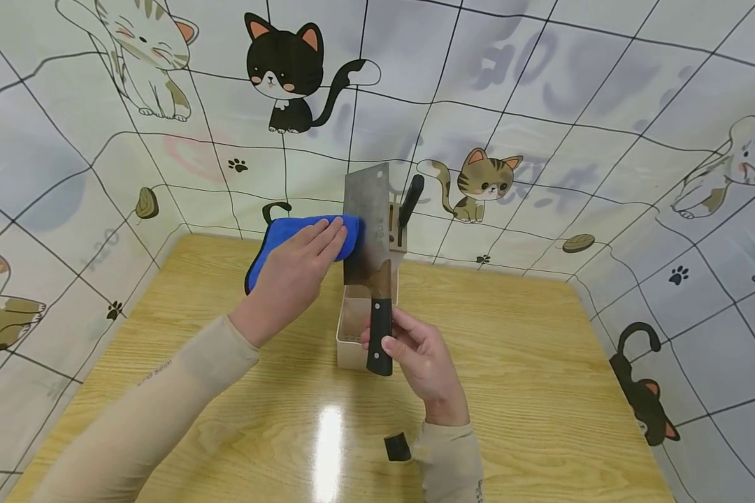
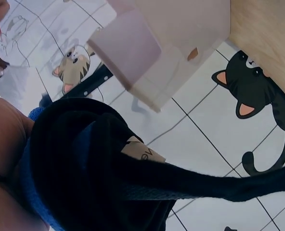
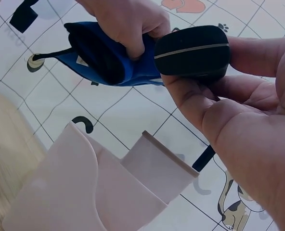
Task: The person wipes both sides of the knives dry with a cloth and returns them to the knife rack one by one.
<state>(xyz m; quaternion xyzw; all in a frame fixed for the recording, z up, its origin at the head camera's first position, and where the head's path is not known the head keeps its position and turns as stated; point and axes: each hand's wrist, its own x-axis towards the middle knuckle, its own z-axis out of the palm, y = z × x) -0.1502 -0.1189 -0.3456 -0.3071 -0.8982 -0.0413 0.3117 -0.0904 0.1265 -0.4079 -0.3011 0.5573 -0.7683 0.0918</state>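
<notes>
My right hand (image 1: 424,356) grips the black handle (image 1: 380,339) of a cleaver, and its broad grey blade (image 1: 366,223) stands upright. The handle's butt end (image 3: 193,53) faces the camera in the right wrist view. A blue cloth (image 1: 279,237) with dark edging is held in my left hand (image 1: 296,272), at the left edge of the blade. From the right wrist view, the thumb of that hand presses against the folded cloth. The cloth's dark folds and small tag (image 2: 142,151) fill the lower part of the left wrist view.
Behind the cleaver, a pale knife holder (image 1: 352,355) stands on the wooden table (image 1: 509,363). Another black-handled knife (image 1: 412,199) sits in its slotted top. A small black object (image 1: 397,447) lies by my right sleeve. Cat-patterned sheeting (image 1: 403,84) surrounds the table.
</notes>
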